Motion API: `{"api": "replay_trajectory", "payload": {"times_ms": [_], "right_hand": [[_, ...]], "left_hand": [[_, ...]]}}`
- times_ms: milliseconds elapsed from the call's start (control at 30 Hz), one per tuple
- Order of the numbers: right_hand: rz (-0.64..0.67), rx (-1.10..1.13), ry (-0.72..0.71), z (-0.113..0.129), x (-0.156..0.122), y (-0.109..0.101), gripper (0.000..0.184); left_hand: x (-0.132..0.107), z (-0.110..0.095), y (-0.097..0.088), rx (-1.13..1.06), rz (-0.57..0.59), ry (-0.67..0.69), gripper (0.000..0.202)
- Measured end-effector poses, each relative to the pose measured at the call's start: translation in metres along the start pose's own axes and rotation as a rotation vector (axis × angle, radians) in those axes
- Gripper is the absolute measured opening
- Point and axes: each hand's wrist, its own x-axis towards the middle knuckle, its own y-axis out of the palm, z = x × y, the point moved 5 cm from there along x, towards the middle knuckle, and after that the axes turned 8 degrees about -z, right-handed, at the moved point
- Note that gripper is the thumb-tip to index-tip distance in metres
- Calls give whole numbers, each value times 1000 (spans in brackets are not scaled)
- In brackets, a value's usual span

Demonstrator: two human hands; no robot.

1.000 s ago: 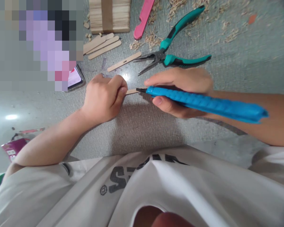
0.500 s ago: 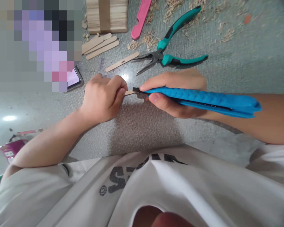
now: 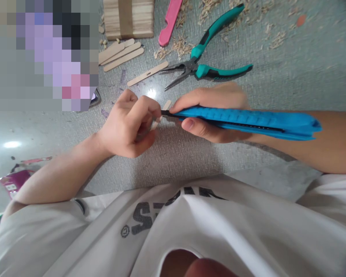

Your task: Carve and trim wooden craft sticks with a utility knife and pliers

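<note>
My left hand (image 3: 129,123) is curled, with a wooden craft stick (image 3: 156,123) partly showing between thumb and bent forefinger. The stick lies slanted; its rounded end seems to show above the knife's tip, and the fingers hide much of it. My right hand (image 3: 216,111) is closed round a blue utility knife (image 3: 248,119), its dark blade tip beside the left fingertips and across the stick. Just above the hands, green-handled long-nose pliers (image 3: 193,65) lie open on the table, beside another craft stick (image 3: 147,74) with a small dark slit.
Several loose craft sticks (image 3: 123,59) lie by a banded bundle of sticks (image 3: 144,19). A pink tool (image 3: 170,23) rests near wood shavings (image 3: 181,46). A phone (image 3: 95,97) shows partly beside a blurred patch. At left is a purple packet (image 3: 14,181) on the grey table (image 3: 178,154).
The stick has turned from nearly level to a steep slant. My left thumb has dropped away from the forefinger, loosening the grip. The knife has barely moved.
</note>
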Motion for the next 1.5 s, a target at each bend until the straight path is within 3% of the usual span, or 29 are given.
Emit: {"api": "replay_trajectory", "payload": {"times_ms": [133, 267, 467, 600, 867, 1000, 1300, 1500], "right_hand": [[-7, -17, -48, 3, -2, 0, 24], [-16, -8, 54, 0, -1, 0, 20], [-68, -15, -5, 3, 1, 0, 21], [11, -34, 69, 2, -1, 0, 25], [64, -79, 188, -1, -2, 0, 33], [72, -80, 165, 0, -1, 0, 30], [26, -45, 110, 2, 0, 2, 23], [1, -55, 40, 2, 0, 3, 21]], "left_hand": [[2, -1, -9, 62, -94, -3, 43], [5, 8, -8, 139, -26, -74, 60], [6, 6, -5, 161, 30, -63, 52], [6, 2, -4, 160, 26, -27, 46], [5, 4, 0, 168, 33, -32, 60], [5, 6, 2, 137, 52, -87, 61], [4, 2, 3, 179, 74, -41, 67], [4, 2, 2, 202, 68, -46, 59]]}}
